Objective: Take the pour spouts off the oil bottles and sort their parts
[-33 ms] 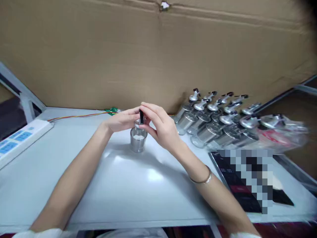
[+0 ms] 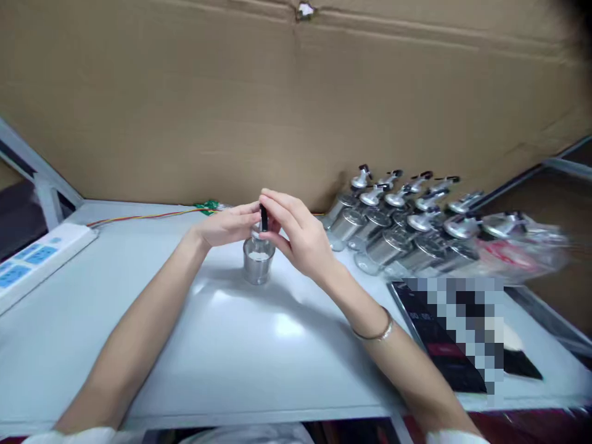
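A small steel jar (image 2: 258, 266) stands upright on the white table, in front of my hands. Above it, both hands meet around a black-tipped pourer top (image 2: 264, 217), with a bit of silver showing below the black part. My left hand (image 2: 227, 226) reaches in from the left, its fingers long and together, fingertips against the black piece. From the right, my right hand (image 2: 298, 233) closes its thumb and fingers on the same piece. The fingers hide most of the top, so I cannot tell whether it touches the jar.
Several steel-and-glass jars with silver, black-tipped pourer tops (image 2: 393, 246) crowd the right rear. A dark tablet-like device (image 2: 430, 327), partly pixelated, lies before them. At left is a white power strip (image 2: 39, 256). Red and yellow wires (image 2: 139, 217) run along the back beneath a cardboard wall (image 2: 185, 105).
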{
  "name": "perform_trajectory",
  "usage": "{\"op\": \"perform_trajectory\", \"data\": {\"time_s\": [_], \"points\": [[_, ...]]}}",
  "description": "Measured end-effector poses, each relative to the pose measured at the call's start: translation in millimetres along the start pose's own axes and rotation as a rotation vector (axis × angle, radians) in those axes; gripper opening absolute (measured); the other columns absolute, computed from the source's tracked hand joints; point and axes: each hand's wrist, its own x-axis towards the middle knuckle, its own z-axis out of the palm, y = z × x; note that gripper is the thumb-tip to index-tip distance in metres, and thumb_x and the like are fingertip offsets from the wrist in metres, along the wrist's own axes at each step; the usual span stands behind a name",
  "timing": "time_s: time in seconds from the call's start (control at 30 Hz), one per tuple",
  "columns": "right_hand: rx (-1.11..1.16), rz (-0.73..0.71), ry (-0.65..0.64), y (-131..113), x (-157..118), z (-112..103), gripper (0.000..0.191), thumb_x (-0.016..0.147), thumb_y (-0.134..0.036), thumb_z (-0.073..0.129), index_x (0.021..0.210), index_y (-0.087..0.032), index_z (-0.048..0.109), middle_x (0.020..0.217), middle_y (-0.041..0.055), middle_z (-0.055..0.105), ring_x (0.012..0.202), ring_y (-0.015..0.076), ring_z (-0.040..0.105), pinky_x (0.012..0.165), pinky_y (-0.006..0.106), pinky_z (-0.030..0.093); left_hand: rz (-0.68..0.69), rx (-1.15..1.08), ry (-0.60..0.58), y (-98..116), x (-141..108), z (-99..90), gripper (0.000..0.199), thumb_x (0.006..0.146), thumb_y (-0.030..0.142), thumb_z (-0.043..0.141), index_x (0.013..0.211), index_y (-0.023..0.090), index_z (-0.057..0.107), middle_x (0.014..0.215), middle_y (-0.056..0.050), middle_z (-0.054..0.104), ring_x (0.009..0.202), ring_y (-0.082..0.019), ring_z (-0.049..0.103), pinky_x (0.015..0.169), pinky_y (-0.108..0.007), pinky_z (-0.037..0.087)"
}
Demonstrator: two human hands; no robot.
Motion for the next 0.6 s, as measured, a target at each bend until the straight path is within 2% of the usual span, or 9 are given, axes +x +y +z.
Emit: {"op": "perform_trajectory", "data": {"time_s": [0.1,0.23,0.3,0.47,0.6], "points": [[0.006,0.018,-0.057,2.9,-0.7,2.0,0.044,0.098,-0.037,0.035,0.133,-0.013,0.045,0.128,0.0156,0.056,0.123,0.0206,0.050,0.100,0.039,0.047,-0.022,0.050,-0.052,-1.6,2.1,-1.5,0.031,0.076,0.047,0.071,0.087,0.018,0.067,0.081,-0.002,0.065,0.076,-0.014,0.061,0.072,-0.024,0.048],[-0.036,-0.071,-0.072,3.2,5.0,7.8,0.048,0.100,-0.039,0.024,0.134,-0.012,0.044,0.133,0.0149,0.052,0.130,0.0216,0.042,0.106,0.043,0.041,-0.046,0.180,-0.102,3.4,-0.2,-3.8,0.037,0.083,0.052,0.060,0.095,0.017,0.065,0.091,-0.004,0.065,0.096,-0.019,0.061,0.081,-0.029,0.046],[-0.060,-0.103,-0.046,1.9,7.5,12.5,0.047,0.100,-0.036,0.022,0.132,-0.011,0.047,0.129,0.0150,0.054,0.128,0.0214,0.044,0.105,0.042,0.042,-0.074,0.242,-0.123,7.0,-2.5,-4.4,0.038,0.086,0.052,0.055,0.096,0.016,0.063,0.091,-0.003,0.064,0.102,-0.021,0.059,0.081,-0.029,0.046],[-0.093,-0.143,0.060,-2.0,7.1,22.8,0.045,0.101,-0.033,0.023,0.120,-0.009,0.055,0.111,0.0154,0.062,0.112,0.0215,0.054,0.095,0.041,0.048,-0.126,0.319,-0.222,11.0,-4.4,-3.8,0.037,0.083,0.052,0.058,0.083,0.015,0.060,0.080,-0.001,0.062,0.097,-0.020,0.061,0.077,-0.027,0.047],[-0.101,-0.147,0.104,-4.1,6.0,22.6,0.043,0.101,-0.031,0.024,0.116,-0.007,0.057,0.108,0.0162,0.062,0.109,0.0210,0.055,0.092,0.040,0.049,-0.153,0.341,-0.189,7.9,-2.8,-3.5,0.037,0.082,0.053,0.056,0.079,0.016,0.057,0.079,-0.002,0.062,0.100,-0.022,0.060,0.075,-0.027,0.048]]}}
